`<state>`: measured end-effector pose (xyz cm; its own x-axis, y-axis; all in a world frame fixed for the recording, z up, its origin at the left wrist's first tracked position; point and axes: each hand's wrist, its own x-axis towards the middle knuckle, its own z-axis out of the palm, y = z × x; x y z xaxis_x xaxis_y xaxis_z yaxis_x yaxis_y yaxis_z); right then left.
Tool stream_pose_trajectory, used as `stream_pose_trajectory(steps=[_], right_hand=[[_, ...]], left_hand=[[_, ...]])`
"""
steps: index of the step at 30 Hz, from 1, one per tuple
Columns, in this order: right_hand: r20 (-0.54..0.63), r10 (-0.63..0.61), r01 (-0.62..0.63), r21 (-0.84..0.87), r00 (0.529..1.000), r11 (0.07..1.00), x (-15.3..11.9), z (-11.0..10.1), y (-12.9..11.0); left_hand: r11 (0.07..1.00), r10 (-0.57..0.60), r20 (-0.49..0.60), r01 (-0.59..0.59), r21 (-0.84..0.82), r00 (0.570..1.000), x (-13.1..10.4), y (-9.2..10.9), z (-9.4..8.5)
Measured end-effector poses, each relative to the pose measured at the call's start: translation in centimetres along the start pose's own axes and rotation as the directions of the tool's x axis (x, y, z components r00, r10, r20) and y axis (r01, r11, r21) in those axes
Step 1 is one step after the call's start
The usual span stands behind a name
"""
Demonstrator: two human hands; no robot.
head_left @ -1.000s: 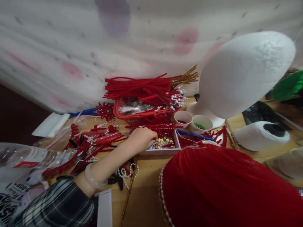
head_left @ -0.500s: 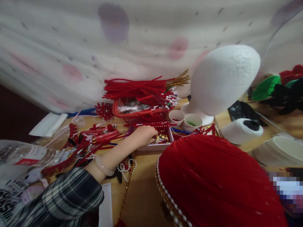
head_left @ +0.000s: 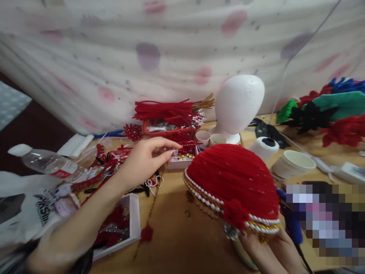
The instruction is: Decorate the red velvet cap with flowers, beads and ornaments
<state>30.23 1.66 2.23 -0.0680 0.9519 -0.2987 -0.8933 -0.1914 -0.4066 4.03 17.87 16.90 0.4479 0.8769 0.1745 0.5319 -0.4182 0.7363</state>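
Observation:
My left hand (head_left: 148,154) is above the near left corner of a small white box (head_left: 182,163) of gold and coloured beads. Thumb and fingers come together round something small and shiny at the thumb tip, too small to name. At the right, my right hand (head_left: 268,247) holds a red velvety cap (head_left: 230,179) from beneath, its fingers mostly hidden inside. White pearl strings and gold trim run along the cap's rim, with a red flower (head_left: 236,214) and a clear gem on the near side.
Behind stand a red basket (head_left: 146,130) with red stems, paper cups (head_left: 202,137) and a white foam head (head_left: 239,102). Left lie a plastic bottle (head_left: 51,163) and another white box (head_left: 135,217). Right are a thread cone (head_left: 261,148), scissors (head_left: 293,224) and stacked cups (head_left: 293,163).
My left hand has come up out of the bead box towards me. The cap has tilted back, showing its decorated rim and my right hand. The view has shifted, bringing more of the right side in.

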Motion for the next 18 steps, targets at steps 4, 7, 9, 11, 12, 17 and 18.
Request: stream_pose_trajectory(steps=[4,7,9,11,12,17,18], right_hand=[[0.071,0.001,-0.018,0.235,0.997,0.972,0.0,2.9,0.1],[0.094,-0.035,0.007,0.283,0.995,0.959,0.7,4.5,0.7],[0.088,-0.045,0.018,0.28,0.995,0.96,1.1,4.9,1.1],[0.072,-0.027,0.006,0.274,0.997,0.962,1.4,4.8,1.5],[0.062,-0.014,-0.003,0.273,0.998,0.962,1.5,4.7,1.6],[0.024,-0.007,0.0,0.266,1.0,0.964,1.8,4.9,1.7],[0.022,-0.005,-0.001,0.264,1.0,0.965,1.9,4.9,1.8]], left_hand=[[0.918,-0.2,-0.13,0.139,-0.373,0.971,-6.9,4.4,2.6],[0.672,-0.459,-0.188,0.201,-0.713,0.868,-9.6,5.0,6.7],[0.5,-0.574,-0.152,0.198,-0.843,0.805,-10.1,4.6,9.0],[0.377,-0.626,-0.107,0.18,-0.908,0.772,-10.0,4.1,10.4],[0.335,-0.641,-0.093,0.169,-0.927,0.762,-9.9,3.9,10.7],[0.209,-0.694,-0.04,0.148,-0.967,0.719,-9.6,3.4,11.1],[0.186,-0.705,-0.025,0.151,-0.971,0.709,-9.6,3.3,11.1]])
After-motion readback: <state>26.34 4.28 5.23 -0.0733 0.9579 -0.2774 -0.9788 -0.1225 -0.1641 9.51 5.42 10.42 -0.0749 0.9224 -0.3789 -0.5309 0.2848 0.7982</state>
